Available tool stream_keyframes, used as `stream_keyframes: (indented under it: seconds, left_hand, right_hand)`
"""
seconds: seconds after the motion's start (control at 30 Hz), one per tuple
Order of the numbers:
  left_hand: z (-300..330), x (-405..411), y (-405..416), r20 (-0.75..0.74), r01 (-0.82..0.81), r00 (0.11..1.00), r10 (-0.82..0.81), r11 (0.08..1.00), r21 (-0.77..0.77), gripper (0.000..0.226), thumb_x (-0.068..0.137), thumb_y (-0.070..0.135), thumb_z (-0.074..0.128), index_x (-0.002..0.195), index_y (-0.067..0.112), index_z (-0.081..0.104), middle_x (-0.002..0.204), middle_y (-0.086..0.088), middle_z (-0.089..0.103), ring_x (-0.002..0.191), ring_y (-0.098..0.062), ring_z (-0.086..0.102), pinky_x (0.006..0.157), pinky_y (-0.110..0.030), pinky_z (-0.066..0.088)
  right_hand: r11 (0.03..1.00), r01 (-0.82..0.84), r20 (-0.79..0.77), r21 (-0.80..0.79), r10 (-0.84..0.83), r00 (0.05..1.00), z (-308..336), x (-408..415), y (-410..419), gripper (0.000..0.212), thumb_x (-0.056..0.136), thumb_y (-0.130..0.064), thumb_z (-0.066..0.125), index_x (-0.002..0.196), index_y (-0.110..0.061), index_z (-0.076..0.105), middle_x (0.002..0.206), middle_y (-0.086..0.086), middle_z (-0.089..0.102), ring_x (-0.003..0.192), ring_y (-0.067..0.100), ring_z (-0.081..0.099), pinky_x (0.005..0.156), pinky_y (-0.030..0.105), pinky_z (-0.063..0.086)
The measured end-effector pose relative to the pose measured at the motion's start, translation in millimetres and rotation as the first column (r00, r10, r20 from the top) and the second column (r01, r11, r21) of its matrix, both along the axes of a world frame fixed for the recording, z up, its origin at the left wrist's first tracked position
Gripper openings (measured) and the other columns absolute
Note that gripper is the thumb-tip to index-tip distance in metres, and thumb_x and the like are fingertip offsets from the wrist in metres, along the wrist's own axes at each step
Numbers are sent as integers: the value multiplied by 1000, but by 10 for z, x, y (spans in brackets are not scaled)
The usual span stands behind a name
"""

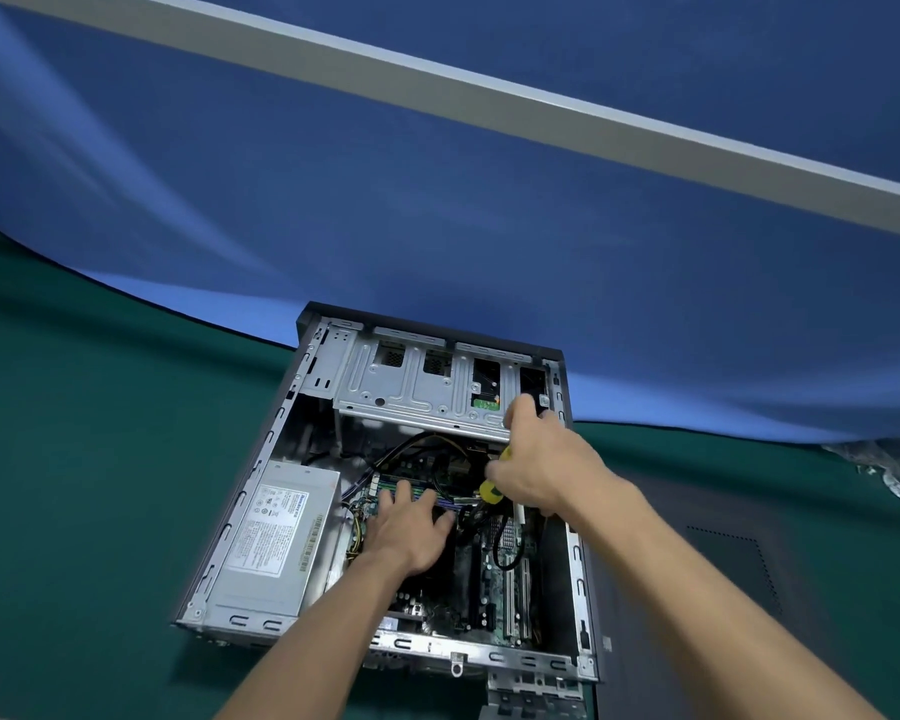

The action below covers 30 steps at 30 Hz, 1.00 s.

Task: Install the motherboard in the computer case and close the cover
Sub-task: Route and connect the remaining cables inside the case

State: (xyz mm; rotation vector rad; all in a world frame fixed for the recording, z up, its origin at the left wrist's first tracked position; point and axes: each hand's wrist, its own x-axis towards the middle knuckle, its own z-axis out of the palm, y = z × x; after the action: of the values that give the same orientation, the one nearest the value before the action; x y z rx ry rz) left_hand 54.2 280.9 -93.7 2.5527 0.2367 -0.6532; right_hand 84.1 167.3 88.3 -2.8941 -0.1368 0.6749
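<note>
While the left hand (pixel 409 532) is laid flat with straight fingers on the green motherboard (pixel 494 579) inside the open grey metal computer case (pixel 575 558), a yellow-handled screwdriver (pixel 491 489) is gripped by the right hand (pixel 546 467).

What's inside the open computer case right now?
Inside the computer case: a power supply, a motherboard, black cables and a metal drive cage. The left hand and right hand cover the board's middle.

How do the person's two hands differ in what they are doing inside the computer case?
The left hand lies flat with fingers spread on the motherboard, holding nothing; the right hand grips a yellow-handled screwdriver. The left hand sits nearer the power supply, the right nearer the drive cage. Both reach into the open case.
</note>
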Motion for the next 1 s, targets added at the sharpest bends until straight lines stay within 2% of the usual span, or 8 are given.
stream_keyframes:
  seconds: [0.13,0.27,0.43,0.57,0.63,0.73,0.87,1.0]
  left_hand:
    - [-10,2,-8,8,1,1000,-1,1000,9,48,95,54,33,131,24,41,139,-7,29,129,-28,25,105,-45,32]
    - [-12,8,-16,5,2,1000,-2,1000,8,49,95,54,32,132,23,41,141,-7,28,130,-29,24,105,-45,31]
    - [-9,-3,-11,0,3,1000,-3,1000,7,50,95,55,32,134,23,40,142,-6,27,132,-29,22,108,-46,30]
    - [5,-9,-17,6,2,1000,-2,1000,7,50,95,54,32,134,23,39,142,-5,27,132,-29,22,108,-46,30]
    - [2,-9,-18,4,3,1000,-3,1000,13,51,95,55,32,134,23,39,141,-5,28,132,-29,23,108,-46,30]
    - [22,-21,-9,-1,1,1000,-1,1000,15,50,95,55,32,133,23,40,141,-7,28,131,-30,24,106,-46,32]
    - [28,-15,-15,-4,1,1000,-1,1000,9,51,95,54,32,135,23,39,142,-7,27,132,-30,22,106,-46,31]
    - [11,-18,-13,-9,5,1000,-5,1000,14,52,95,54,32,136,22,38,143,-7,26,133,-30,22,106,-46,31]
  right_hand:
    - [993,14,160,-114,5,987,-31,-43,-26,24,99,-31,43,93,-9,51,102,11,65,79,28,54,64,29,39]
    - [1000,9,-74,10,-8,997,39,-4,-28,21,97,-26,47,112,-13,42,99,9,60,77,26,60,67,34,51]
    - [978,-30,32,-209,38,999,12,2,-63,13,96,-11,43,104,-8,53,106,12,64,87,28,59,65,29,43]
    - [999,35,-171,25,-30,985,68,33,-160,22,95,-20,52,113,-12,42,107,9,53,75,25,61,60,30,53]
    - [998,33,-144,44,-27,989,58,-3,-185,7,95,-14,49,101,-11,49,90,7,57,57,21,55,46,26,47]
    - [994,-5,-15,-106,3,1000,-15,-67,-154,28,101,-23,39,77,-11,44,88,10,59,68,27,49,56,28,39]
    - [996,81,-119,37,-76,990,-17,-55,-209,26,95,-27,53,110,-13,38,108,9,48,85,28,57,63,33,49]
    - [997,66,95,40,-70,993,-69,-89,-256,18,99,-28,45,95,-11,42,86,7,56,69,28,53,56,33,45]
